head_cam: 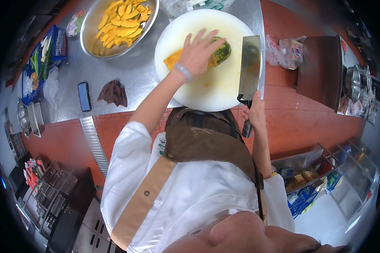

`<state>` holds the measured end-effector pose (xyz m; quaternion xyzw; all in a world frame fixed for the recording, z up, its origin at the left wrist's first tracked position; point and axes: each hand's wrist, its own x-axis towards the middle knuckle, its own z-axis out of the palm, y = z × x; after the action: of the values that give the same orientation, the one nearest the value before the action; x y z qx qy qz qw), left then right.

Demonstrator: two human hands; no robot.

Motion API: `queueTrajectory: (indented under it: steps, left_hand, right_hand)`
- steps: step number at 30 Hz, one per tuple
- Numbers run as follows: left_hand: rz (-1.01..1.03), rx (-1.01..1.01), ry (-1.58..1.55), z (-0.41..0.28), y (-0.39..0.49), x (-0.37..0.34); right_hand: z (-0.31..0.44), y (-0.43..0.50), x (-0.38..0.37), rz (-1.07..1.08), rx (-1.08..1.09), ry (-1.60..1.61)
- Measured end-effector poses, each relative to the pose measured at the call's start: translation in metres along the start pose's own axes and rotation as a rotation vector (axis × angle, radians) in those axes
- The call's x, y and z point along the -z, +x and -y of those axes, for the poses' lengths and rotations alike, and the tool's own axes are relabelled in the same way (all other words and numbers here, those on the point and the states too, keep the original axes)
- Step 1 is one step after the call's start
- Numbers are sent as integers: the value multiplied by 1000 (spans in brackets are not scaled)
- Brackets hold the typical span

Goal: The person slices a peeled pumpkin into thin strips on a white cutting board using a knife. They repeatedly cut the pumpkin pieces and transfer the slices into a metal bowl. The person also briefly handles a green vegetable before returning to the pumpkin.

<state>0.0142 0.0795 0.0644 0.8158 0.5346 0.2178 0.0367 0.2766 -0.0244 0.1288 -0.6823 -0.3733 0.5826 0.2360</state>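
Observation:
My left hand (199,55) lies spread over a piece of green-skinned pumpkin (222,50) on a round white cutting board (205,91). The piece's orange flesh shows at its left end, and part of it is hidden under the hand. My right hand (255,112) grips the black handle of a broad cleaver (250,68), whose blade lies over the board's right edge, apart from the pumpkin. Up and to the left, a steel bowl (88,41) holds many slices of orange pumpkin (123,23).
On the steel table (139,76) are a brown cloth (114,93), a phone (84,96), blue baskets of vegetables (55,44) and plastic bags (193,4) behind the board. Bagged goods (291,52) stand beyond the table's right edge.

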Motion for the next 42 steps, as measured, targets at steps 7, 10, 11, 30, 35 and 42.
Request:
queueTrajectory:
  steps: [7, 10, 11, 30, 35, 42]
  left_hand:
    - [469, 127, -154, 3, 93, -25]
    - [620, 535, -447, -10, 112, -26]
    - [660, 692, -584, -16, 114, -27]
    - [377, 1005, -621, -63, 46, -68]
    - [352, 965, -585, -66, 51, -66]
    - [352, 979, -710, -64, 51, -59]
  right_hand:
    - [-7, 25, 58, 67, -2, -22]
    - [-4, 39, 87, 96, 21, 0]
    - [-3, 43, 97, 84, 37, -33]
    - [44, 79, 87, 280, 541, -592]
    - [36, 87, 75, 296, 519, -619]
    - [19, 97, 60, 244, 535, -701]
